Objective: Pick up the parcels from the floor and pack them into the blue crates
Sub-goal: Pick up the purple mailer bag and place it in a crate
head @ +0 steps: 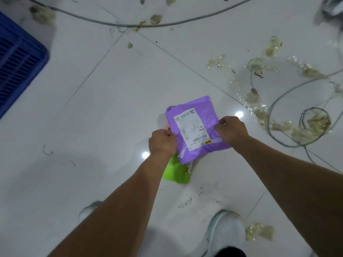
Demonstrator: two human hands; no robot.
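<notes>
It looks like a parcel packing room: a white tile floor (111,108) with tape scraps (306,134) at three o'clock, loose cables (278,115), and a blue crate (16,60) at ten o'clock.

Lighting dim, cool, overhead. Two small round glare spots on the glossy tiled floor (92,108), either side of the purple parcel (194,130). Soft shadows pool under the forearms and at lower left. Wide-angle distortion bends the tile seams and the cable (104,22). Blue crate (18,58), top-right corner and shoes (225,232) are blurred; the parcel label is soft, mostly unreadable.
</notes>
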